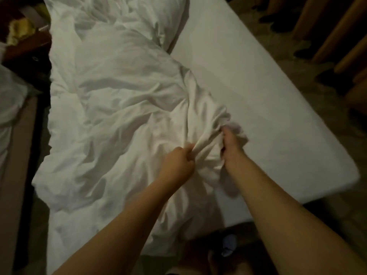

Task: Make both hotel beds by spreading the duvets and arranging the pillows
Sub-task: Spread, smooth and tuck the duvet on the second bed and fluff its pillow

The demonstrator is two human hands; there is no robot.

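Observation:
A crumpled white duvet (123,108) lies bunched over the left half of the bed (258,92), leaving the fitted sheet bare on the right. My left hand (178,163) grips a twisted fold of the duvet near the bed's middle. My right hand (231,145) grips a bunched edge of the same duvet just to the right, its fingers buried in the cloth. A white pillow (139,14) sits at the head of the bed, partly under the duvet.
A second bed's white bedding (10,104) shows at the left edge, past a narrow dark gap. A dark wooden nightstand (25,44) stands at top left. Wooden furniture legs (337,36) stand on the floor at right. The bed's near right corner (349,181) is close.

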